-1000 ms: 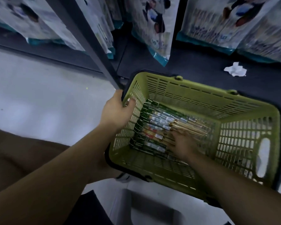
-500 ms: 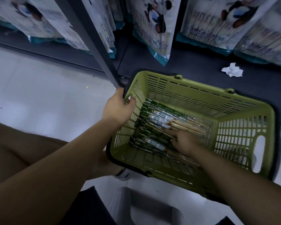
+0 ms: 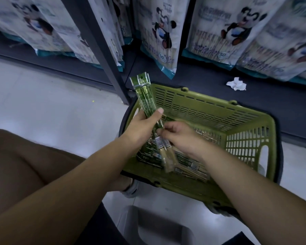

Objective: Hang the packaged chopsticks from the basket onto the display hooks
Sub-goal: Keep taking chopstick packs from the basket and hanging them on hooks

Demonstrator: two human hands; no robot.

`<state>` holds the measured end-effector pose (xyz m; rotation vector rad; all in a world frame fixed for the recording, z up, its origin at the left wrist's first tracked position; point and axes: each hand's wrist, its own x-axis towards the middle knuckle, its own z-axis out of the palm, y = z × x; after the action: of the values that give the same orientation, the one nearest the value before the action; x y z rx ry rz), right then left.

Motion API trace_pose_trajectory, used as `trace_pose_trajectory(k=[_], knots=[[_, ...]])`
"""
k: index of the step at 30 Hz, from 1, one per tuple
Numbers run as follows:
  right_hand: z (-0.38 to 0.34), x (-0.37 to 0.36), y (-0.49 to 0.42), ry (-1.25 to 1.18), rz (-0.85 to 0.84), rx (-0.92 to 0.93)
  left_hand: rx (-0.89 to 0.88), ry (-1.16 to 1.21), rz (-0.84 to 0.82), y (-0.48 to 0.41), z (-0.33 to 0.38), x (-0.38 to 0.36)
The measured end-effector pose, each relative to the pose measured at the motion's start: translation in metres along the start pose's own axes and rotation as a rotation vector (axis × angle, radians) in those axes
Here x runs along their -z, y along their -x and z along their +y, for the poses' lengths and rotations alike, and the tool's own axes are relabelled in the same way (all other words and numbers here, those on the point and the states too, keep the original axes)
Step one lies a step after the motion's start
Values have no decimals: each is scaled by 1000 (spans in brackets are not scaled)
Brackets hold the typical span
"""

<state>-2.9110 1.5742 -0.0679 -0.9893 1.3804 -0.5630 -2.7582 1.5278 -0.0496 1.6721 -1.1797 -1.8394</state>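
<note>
Head view, exchange keyed to the labelled parts.

Student: Which hand is carrying the load?

Instructor: The left hand (image 3: 141,126) is gripping the held packs (image 3: 146,98), with fingers and thumb curled round their middle. Their green header ends are pointing up, above the near-left corner of the basket (image 3: 210,110). The right hand (image 3: 182,138) is pinching the same bundle lower down, near the pale bamboo ends.

Student: Where is the rest of the stock lying?

Instructor: The remaining packs (image 3: 189,167) are lying flat on the basket's bottom. The basket is sitting on the floor against the dark base shelf, below the hanging panda bags (image 3: 162,36). No free display hook is showing in this view.

Student: What is threatening the next step?

Instructor: As a judgement only, the film sleeves are probably sliding against one another. If the right hand is letting go while the left grip is loose, one pack may be slipping out onto the floor. The headers are overlapping unevenly, so their hang holes may not be lining up, and a hook could be catching one pack alone or tearing thin film. The upright post (image 3: 102,50) is standing just beside the raised tips, so a careless lift risks knocking them.
</note>
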Motion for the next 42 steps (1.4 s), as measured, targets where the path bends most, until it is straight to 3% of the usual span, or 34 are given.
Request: trace_pose_trajectory(k=[5, 6, 8, 11, 17, 22, 27, 32, 38, 42], knots=[[33, -4, -3, -286, -41, -167, -100, 60, 117, -11, -1, 3], [46, -1, -2, -202, -13, -209, -114, 61, 155, -14, 0, 6], [83, 5, -2, 213, 40, -248, -129, 86, 193, -17, 3, 11], [131, 8, 1, 715, -48, -254, -136, 80, 195, -21, 1, 16], [158, -1, -5, 951, -53, -252, -72, 2, 103, -23, -7, 18], [160, 1, -13, 1014, -158, -213, -52, -56, 62, -20, -13, 16], [163, 6, -11, 935, -150, -184, -46, -70, 60, -20, -12, 15], [150, 22, -3, 568, -9, -180, -33, -79, 60, -18, -13, 14], [85, 28, -1, 279, 228, -93, 6, -120, 82, -16, -15, 11], [30, 6, -2, 179, 294, 33, 35, -60, 34, -13, -14, -1]])
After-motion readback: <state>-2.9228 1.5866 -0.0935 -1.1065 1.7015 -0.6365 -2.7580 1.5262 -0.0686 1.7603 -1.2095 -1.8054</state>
